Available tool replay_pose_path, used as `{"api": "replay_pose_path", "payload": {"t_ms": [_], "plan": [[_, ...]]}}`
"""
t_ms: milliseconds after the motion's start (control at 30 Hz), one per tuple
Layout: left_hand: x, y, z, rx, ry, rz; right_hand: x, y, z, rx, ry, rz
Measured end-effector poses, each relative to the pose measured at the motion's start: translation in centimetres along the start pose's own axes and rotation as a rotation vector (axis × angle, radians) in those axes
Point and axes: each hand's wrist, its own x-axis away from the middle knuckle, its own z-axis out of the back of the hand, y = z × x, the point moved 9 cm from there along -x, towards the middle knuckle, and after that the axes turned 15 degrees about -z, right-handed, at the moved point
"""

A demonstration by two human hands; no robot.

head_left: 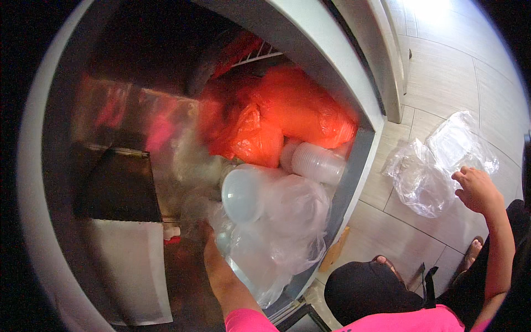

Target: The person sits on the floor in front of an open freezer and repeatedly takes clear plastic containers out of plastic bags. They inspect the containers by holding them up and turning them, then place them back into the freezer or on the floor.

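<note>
My left hand reaches into a deep metal-lined cabinet, beside a clear plastic bag of pale round tubs. Its fingers are hidden or blurred against the plastic. One whitish tub faces its round end toward me. My right hand hangs over the floor at the right, fingers loosely bent and apart, with nothing seen in them. Crumpled clear plastic bags lie on the floor just past its fingertips; I cannot tell whether they touch.
Orange-red plastic bags fill the cabinet's far part, next to a stack of clear cups. A white panel stands inside at the left. The pale cabinet rim divides it from the tiled floor. My knee is beside the rim.
</note>
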Motion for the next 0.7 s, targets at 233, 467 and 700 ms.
{"api": "replay_pose_path", "payload": {"t_ms": [233, 467, 700], "plan": [[1.5, 17.0, 6.9, -0.465, 0.193, -0.627, 0.0, 0.0, -0.4, 0.019, -0.018, -0.004], [0.3, 11.9, 7.0, -0.740, 0.310, -0.646, 0.5, -0.2, 0.4, -0.009, 0.013, 0.011], [-4.1, 3.4, 1.1, -0.357, 0.072, -0.374, -0.3, 4.8, 3.8, -0.034, -0.003, -0.166]]}}
